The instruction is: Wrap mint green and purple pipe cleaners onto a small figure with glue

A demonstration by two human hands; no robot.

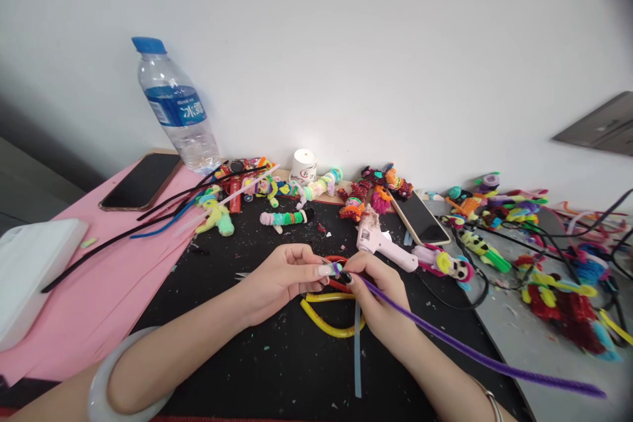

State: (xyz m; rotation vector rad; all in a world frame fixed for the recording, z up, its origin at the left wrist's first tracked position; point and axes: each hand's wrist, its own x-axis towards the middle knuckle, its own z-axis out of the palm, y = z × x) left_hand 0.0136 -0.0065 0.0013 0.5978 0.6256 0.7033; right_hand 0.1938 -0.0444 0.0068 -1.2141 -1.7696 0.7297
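My left hand (291, 275) pinches a small coiled bit of pipe cleaner (337, 270), white, green and purple, between thumb and fingers. From this coil a long purple pipe cleaner (459, 343) runs off to the lower right. My right hand (380, 290) is closed on the purple pipe cleaner close to the coil, and the two hands almost touch. Beneath them on the black mat (237, 349) are yellow handles (321, 325) and a red loop, partly covered by the hands. A translucent glue stick (357, 356) lies below the right hand.
A pink glue gun (383, 241), a phone (420, 216) and several pipe-cleaner figures (284, 217) lie beyond the hands. More figures and cables crowd the right side. At left are a water bottle (175, 105), another phone (141, 181), black pipe cleaners and a white box (42, 277).
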